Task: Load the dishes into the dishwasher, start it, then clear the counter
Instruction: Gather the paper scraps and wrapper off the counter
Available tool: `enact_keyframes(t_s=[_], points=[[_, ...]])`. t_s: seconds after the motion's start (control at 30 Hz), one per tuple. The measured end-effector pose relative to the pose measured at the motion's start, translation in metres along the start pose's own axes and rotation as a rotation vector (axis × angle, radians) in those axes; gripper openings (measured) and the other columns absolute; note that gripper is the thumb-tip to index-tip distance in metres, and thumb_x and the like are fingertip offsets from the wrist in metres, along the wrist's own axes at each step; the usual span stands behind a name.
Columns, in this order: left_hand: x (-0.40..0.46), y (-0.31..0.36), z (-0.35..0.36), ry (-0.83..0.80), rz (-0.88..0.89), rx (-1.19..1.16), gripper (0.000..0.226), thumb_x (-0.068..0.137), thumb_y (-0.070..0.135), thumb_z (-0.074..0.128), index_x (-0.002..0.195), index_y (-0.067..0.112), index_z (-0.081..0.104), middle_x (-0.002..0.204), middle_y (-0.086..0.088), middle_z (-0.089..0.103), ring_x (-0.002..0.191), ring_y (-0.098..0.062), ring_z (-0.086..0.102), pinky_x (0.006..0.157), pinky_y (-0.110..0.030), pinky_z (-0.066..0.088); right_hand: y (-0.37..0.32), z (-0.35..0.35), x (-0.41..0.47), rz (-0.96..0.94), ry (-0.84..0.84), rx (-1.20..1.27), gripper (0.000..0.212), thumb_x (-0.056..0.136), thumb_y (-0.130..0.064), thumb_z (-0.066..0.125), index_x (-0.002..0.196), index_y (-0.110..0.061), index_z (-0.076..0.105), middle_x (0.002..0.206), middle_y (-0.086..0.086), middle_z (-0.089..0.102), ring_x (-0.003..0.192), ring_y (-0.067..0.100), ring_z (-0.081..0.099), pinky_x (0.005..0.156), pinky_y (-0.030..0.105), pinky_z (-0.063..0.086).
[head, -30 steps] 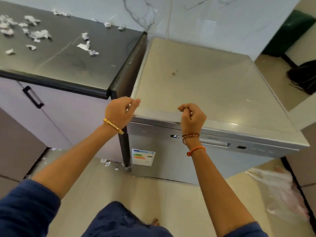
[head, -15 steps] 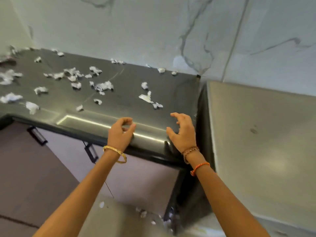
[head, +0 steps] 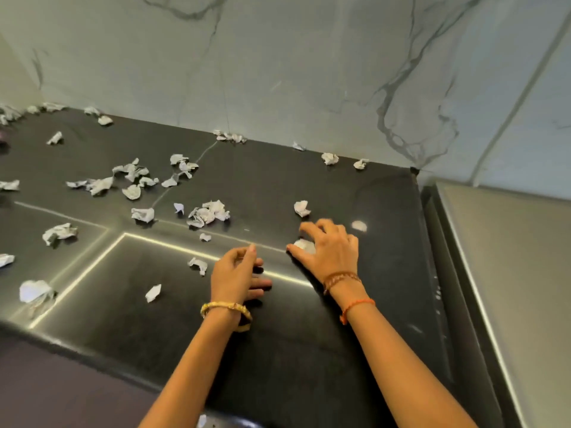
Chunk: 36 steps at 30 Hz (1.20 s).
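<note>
Crumpled white paper scraps (head: 207, 213) litter the black counter (head: 278, 350). My right hand (head: 332, 253) hovers low over the counter's right part, fingers spread and arched over one scrap (head: 305, 246), with the thumb at its left edge. The scrap still lies on the counter. My left hand (head: 238, 274) is just left of it, fingers loosely bent and pointing right, with nothing in it. The dishwasher's steel top (head: 509, 273) shows at the right edge; its door is out of view.
More scraps lie along the marble wall (head: 278, 72) at the back, such as one (head: 329, 158), and others (head: 60, 233) to the left. One scrap (head: 359, 225) sits just right of my right hand. A narrow gap separates counter and dishwasher.
My view swung left from the dishwasher to the counter. Both hands moved forward over the counter, and the right one came down over a scrap.
</note>
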<state>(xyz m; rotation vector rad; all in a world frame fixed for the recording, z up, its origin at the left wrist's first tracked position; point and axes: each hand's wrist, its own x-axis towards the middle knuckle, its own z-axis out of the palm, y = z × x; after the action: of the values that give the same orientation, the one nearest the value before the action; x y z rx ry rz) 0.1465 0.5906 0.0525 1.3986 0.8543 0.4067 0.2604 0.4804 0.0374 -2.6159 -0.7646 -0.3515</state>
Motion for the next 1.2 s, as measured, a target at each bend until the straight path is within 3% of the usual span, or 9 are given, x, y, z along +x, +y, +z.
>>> enact_keyframes(t_s=[0.1, 0.3, 0.43, 0.6, 0.77, 0.9, 1.03, 1.13, 1.2], points=[[0.014, 0.009, 0.013, 0.091, 0.023, -0.186, 0.015, 0.094, 0.020, 0.050, 0.080, 0.016, 0.054, 0.084, -0.003, 0.061, 0.058, -0.016, 0.061, 0.044, -0.017, 0.051, 0.000, 0.007, 0.004, -0.079, 0.100, -0.037, 0.031, 0.078, -0.049, 0.049, 0.077, -0.021, 0.063, 0.078, 0.004, 0.057, 0.070, 0.028, 0.058, 0.052, 0.028, 0.036], [0.035, 0.017, 0.027, -0.150, -0.036, -0.452, 0.024, 0.098, 0.028, 0.040, 0.088, 0.014, 0.057, 0.085, -0.001, 0.059, 0.082, -0.012, 0.059, 0.083, -0.024, 0.049, 0.002, -0.004, 0.003, -0.042, -0.111, 0.065, 0.030, 0.094, -0.038, 0.043, 0.093, -0.011, 0.056, 0.091, 0.009, 0.063, 0.088, 0.031, 0.058, 0.062, 0.029, 0.031], [0.041, 0.013, 0.019, -0.308, -0.165, -0.694, 0.037, 0.099, 0.036, 0.029, 0.097, 0.013, 0.058, 0.097, -0.001, 0.061, 0.095, -0.013, 0.058, 0.089, -0.024, 0.044, -0.003, -0.007, 0.013, 0.271, 0.132, 0.787, 0.036, 0.088, -0.019, 0.058, 0.056, -0.017, 0.042, 0.048, -0.008, 0.039, 0.050, 0.006, 0.037, 0.054, 0.025, 0.030], [0.043, 0.014, 0.019, -0.488, -0.415, -0.854, 0.051, 0.092, 0.047, 0.029, 0.109, 0.006, 0.056, 0.112, -0.010, 0.060, 0.103, -0.022, 0.058, 0.092, -0.033, 0.045, -0.053, 0.001, 0.030, 0.278, 0.241, 1.249, 0.016, 0.082, -0.017, 0.049, 0.066, -0.023, 0.048, 0.055, -0.007, 0.040, 0.050, 0.006, 0.036, 0.051, 0.023, 0.032], [0.038, 0.010, 0.009, -0.698, -0.661, -1.299, 0.055, 0.081, 0.032, 0.048, 0.099, -0.018, 0.062, 0.097, -0.034, 0.064, 0.083, -0.045, 0.066, 0.068, -0.054, 0.055, -0.081, 0.012, 0.021, -0.066, 0.252, 0.871, 0.023, 0.082, -0.033, 0.048, 0.076, -0.017, 0.064, 0.070, -0.009, 0.061, 0.068, 0.006, 0.054, 0.067, 0.024, 0.043], [0.060, 0.014, -0.002, -0.622, -0.591, -1.216, 0.017, 0.093, 0.017, 0.047, 0.092, 0.008, 0.062, 0.085, 0.001, 0.071, 0.077, -0.013, 0.070, 0.066, -0.027, 0.058, -0.083, 0.016, 0.027, -0.243, 0.359, 0.401, 0.031, 0.079, -0.051, 0.053, 0.068, -0.026, 0.068, 0.083, -0.009, 0.063, 0.087, 0.013, 0.049, 0.078, 0.026, 0.029], [0.056, 0.019, -0.002, -0.637, -0.641, -1.056, 0.048, 0.091, 0.039, 0.040, 0.086, -0.002, 0.065, 0.088, -0.020, 0.067, 0.069, -0.035, 0.069, 0.054, -0.049, 0.055, -0.088, 0.007, 0.037, -0.095, 0.458, 0.491, 0.031, 0.081, -0.046, 0.051, 0.071, -0.023, 0.069, 0.085, -0.005, 0.063, 0.090, 0.015, 0.050, 0.080, 0.020, 0.028], [0.061, 0.018, -0.005, -0.548, -0.704, -1.150, 0.052, 0.097, 0.037, 0.031, 0.076, 0.002, 0.063, 0.077, -0.013, 0.063, 0.060, -0.030, 0.065, 0.051, -0.042, 0.054, -0.080, -0.003, 0.058, 0.046, 0.451, 0.740, 0.026, 0.083, -0.035, 0.046, 0.075, -0.022, 0.068, 0.080, -0.013, 0.061, 0.083, 0.004, 0.053, 0.080, 0.019, 0.035], [0.065, 0.020, -0.012, -0.477, -0.753, -1.214, 0.051, 0.098, 0.030, 0.032, 0.070, 0.000, 0.063, 0.067, -0.013, 0.062, 0.050, -0.029, 0.063, 0.046, -0.035, 0.054, -0.060, -0.004, 0.075, 0.107, 0.283, 0.695, 0.022, 0.084, -0.027, 0.048, 0.086, -0.020, 0.069, 0.088, -0.018, 0.061, 0.087, 0.005, 0.056, 0.084, 0.026, 0.040]])
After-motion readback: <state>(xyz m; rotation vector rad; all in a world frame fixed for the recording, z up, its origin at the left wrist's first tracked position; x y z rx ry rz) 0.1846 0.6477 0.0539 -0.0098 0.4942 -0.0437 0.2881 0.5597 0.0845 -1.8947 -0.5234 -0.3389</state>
